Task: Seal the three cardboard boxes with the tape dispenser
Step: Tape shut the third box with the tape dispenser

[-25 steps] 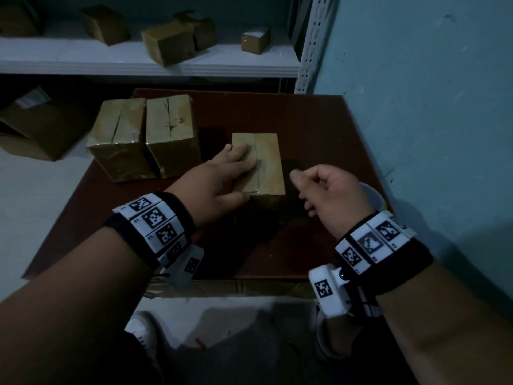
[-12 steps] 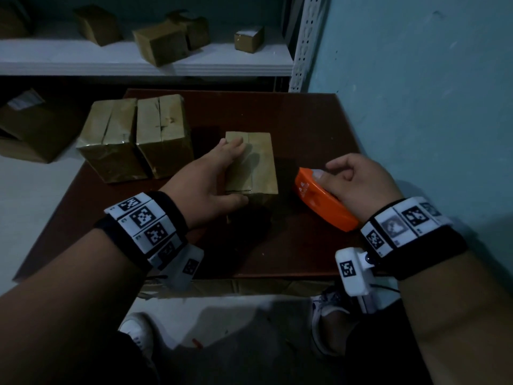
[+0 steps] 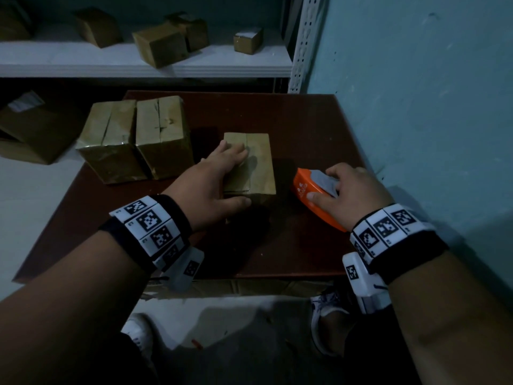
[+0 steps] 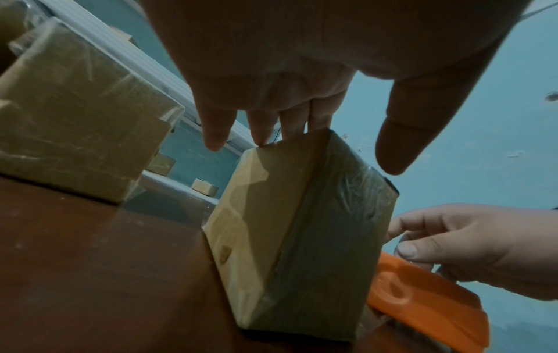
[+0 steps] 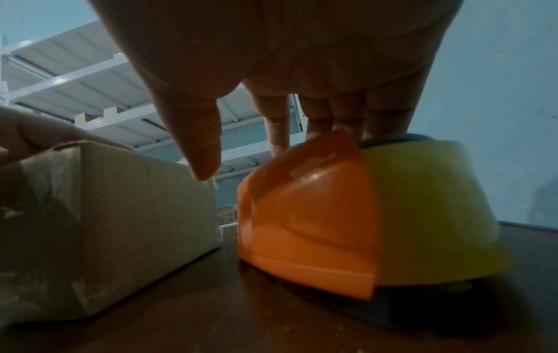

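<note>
The small box (image 3: 256,165) is sitting in the middle of the brown table (image 3: 291,245), its top flaps closed with a seam running down it and clear tape shining along the side that faces me in the left wrist view. I am laying my left hand (image 3: 219,184) on it: my fingers (image 4: 262,129) are stretching nearly straight across the left part of the top, and my thumb (image 3: 238,202) is lying against the near edge. In the left wrist view the thumb is hovering just clear of the box corner, so I cannot tell how firmly it is touching.

Just beside the box on its right, the dispenser (image 3: 313,198) is lying on the table, orange, with a roll of yellowish tape (image 5: 429,210) seated in it. I am closing my right hand (image 3: 352,193) over it from above; my fingers are curling down onto the roll's top, and my thumb (image 5: 199,143) is reaching down on the box side of the orange shell.

Two bigger boxes, the left box (image 3: 111,145) and the middle box (image 3: 163,137), are standing touching each other at the table's far left, well apart from my hands. Behind the table a white shelf (image 3: 222,68) is holding more boxes, and a blue wall (image 3: 430,107) is running along the right.
</note>
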Demonstrator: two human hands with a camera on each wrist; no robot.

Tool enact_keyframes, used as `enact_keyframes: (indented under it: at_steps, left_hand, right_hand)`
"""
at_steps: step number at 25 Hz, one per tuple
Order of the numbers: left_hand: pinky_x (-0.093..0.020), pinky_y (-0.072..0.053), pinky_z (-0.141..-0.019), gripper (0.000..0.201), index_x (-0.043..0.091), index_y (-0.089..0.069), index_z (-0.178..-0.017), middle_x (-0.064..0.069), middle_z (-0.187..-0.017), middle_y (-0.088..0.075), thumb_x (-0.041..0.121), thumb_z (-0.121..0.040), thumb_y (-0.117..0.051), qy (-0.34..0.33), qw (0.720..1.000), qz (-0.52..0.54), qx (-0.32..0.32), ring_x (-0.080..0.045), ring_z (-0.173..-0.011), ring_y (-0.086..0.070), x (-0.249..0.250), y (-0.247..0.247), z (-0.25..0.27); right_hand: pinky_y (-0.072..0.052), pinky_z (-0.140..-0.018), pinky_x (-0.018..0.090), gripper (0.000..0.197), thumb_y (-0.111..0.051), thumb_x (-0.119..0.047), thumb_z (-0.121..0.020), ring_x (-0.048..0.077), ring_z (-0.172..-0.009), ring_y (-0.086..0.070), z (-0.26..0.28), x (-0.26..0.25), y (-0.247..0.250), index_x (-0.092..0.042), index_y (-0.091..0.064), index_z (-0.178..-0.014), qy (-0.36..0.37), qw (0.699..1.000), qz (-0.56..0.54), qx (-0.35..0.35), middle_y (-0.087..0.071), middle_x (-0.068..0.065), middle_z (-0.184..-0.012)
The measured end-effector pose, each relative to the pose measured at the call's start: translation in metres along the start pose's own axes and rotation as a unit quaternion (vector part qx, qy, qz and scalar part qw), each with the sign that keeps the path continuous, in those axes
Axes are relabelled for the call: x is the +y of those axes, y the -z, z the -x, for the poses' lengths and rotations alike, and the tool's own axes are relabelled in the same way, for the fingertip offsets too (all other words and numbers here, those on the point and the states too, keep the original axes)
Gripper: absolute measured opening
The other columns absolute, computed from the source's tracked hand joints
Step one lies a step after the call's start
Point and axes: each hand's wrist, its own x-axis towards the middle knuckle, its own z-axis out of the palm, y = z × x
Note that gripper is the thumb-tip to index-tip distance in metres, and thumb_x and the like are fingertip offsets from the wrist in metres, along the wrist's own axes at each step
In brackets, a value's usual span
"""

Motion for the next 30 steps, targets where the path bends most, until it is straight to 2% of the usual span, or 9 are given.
enact_keyframes:
  at_steps: [5, 10, 15, 17, 19, 22, 24, 26, 30]
  left_hand:
    - [-0.053, -0.018, -0.130, 0.095, 0.032, -0.027, -0.164, 0.015, -0.172, -0.018, 0.037, -0.086, -0.082, 0.005, 1.000, -0.006, -0.003, -0.005, -0.159, -0.001, 0.002, 0.001, 0.001]
    - [-0.058, -0.010, -0.130, 0.093, 0.034, -0.028, -0.163, 0.015, -0.172, -0.016, 0.040, -0.087, -0.080, 0.007, 1.000, -0.023, -0.012, -0.008, -0.160, 0.002, 0.003, 0.002, 0.002]
    - [-0.061, -0.010, -0.129, 0.088, 0.034, -0.033, -0.161, 0.012, -0.172, -0.020, 0.042, -0.087, -0.079, -0.001, 1.000, -0.007, 0.003, -0.010, -0.161, 0.000, 0.002, 0.003, 0.004]
    - [-0.059, -0.017, -0.129, 0.080, 0.030, -0.043, -0.157, 0.009, -0.170, -0.029, 0.045, -0.086, -0.077, -0.024, 0.998, 0.025, 0.044, -0.012, -0.161, -0.010, 0.005, 0.006, 0.007]
    - [-0.054, -0.033, -0.124, 0.066, 0.027, -0.053, -0.149, 0.007, -0.162, -0.044, 0.049, -0.090, -0.070, -0.056, 0.990, 0.053, 0.119, -0.014, -0.156, -0.030, 0.010, 0.009, 0.010]
    - [-0.044, -0.054, -0.105, 0.058, 0.028, -0.060, -0.143, 0.007, -0.142, -0.063, 0.057, -0.093, -0.063, -0.060, 0.971, 0.134, 0.187, -0.009, -0.130, -0.059, 0.014, 0.012, 0.010]
    - [-0.041, -0.056, -0.101, 0.065, 0.025, -0.061, -0.142, 0.007, -0.135, -0.067, 0.062, -0.089, -0.064, -0.037, 0.957, 0.238, 0.164, -0.009, -0.124, -0.063, 0.016, 0.012, 0.009]
    - [-0.031, -0.056, -0.094, 0.065, 0.018, -0.061, -0.141, 0.004, -0.131, -0.070, 0.056, -0.089, -0.067, -0.015, 0.939, 0.319, 0.128, -0.009, -0.120, -0.067, 0.018, 0.009, 0.006]
    - [-0.025, -0.057, -0.085, 0.042, 0.013, -0.069, -0.126, -0.003, -0.115, -0.077, 0.038, -0.092, -0.071, -0.014, 0.930, 0.355, 0.093, -0.012, -0.105, -0.073, 0.019, 0.008, 0.007]
  right_hand:
    - [-0.054, -0.087, 0.041, 0.071, -0.072, -0.065, -0.086, 0.029, -0.110, -0.067, 0.003, -0.006, 0.002, -0.030, -0.047, -0.143, -0.015, 0.999, 0.040, -0.030, -0.068, 0.004, -0.126]
    - [-0.053, -0.091, 0.045, 0.070, -0.074, -0.049, -0.091, 0.029, -0.115, -0.065, 0.003, -0.011, 0.000, -0.033, -0.038, -0.150, -0.034, 0.996, 0.057, -0.064, -0.064, 0.004, -0.131]
    - [-0.052, -0.100, 0.050, 0.063, -0.069, -0.037, -0.094, 0.034, -0.122, -0.063, 0.007, -0.011, 0.003, -0.029, -0.043, -0.151, 0.019, 0.998, 0.044, 0.030, -0.065, 0.007, -0.136]
    - [-0.050, -0.104, 0.054, 0.063, -0.069, -0.035, -0.091, 0.034, -0.123, -0.062, 0.011, -0.013, 0.012, -0.027, -0.048, -0.150, 0.058, 0.994, 0.007, 0.097, -0.066, 0.008, -0.136]
    - [-0.051, -0.102, 0.053, 0.060, -0.068, -0.033, -0.088, 0.032, -0.117, -0.065, 0.018, -0.020, 0.023, -0.025, -0.054, -0.147, 0.100, 0.979, -0.072, 0.161, -0.068, 0.007, -0.131]
    - [-0.055, -0.094, 0.050, 0.062, -0.065, -0.033, -0.083, 0.028, -0.108, -0.068, 0.036, -0.032, 0.031, -0.023, -0.059, -0.144, 0.184, 0.951, -0.143, 0.201, -0.071, 0.005, -0.127]
    - [-0.057, -0.091, 0.047, 0.063, -0.066, -0.031, -0.081, 0.021, -0.107, -0.068, 0.045, -0.038, 0.029, -0.023, -0.060, -0.143, 0.231, 0.939, -0.163, 0.194, -0.071, 0.001, -0.127]
    - [-0.057, -0.090, 0.047, 0.063, -0.065, -0.032, -0.082, 0.015, -0.107, -0.066, 0.050, -0.041, 0.024, -0.022, -0.060, -0.144, 0.268, 0.932, -0.167, 0.178, -0.070, -0.002, -0.127]
    - [-0.058, -0.088, 0.049, 0.066, -0.065, -0.047, -0.086, 0.016, -0.107, -0.067, 0.050, -0.041, 0.016, -0.028, -0.054, -0.148, 0.292, 0.928, -0.183, 0.144, -0.068, -0.003, -0.130]
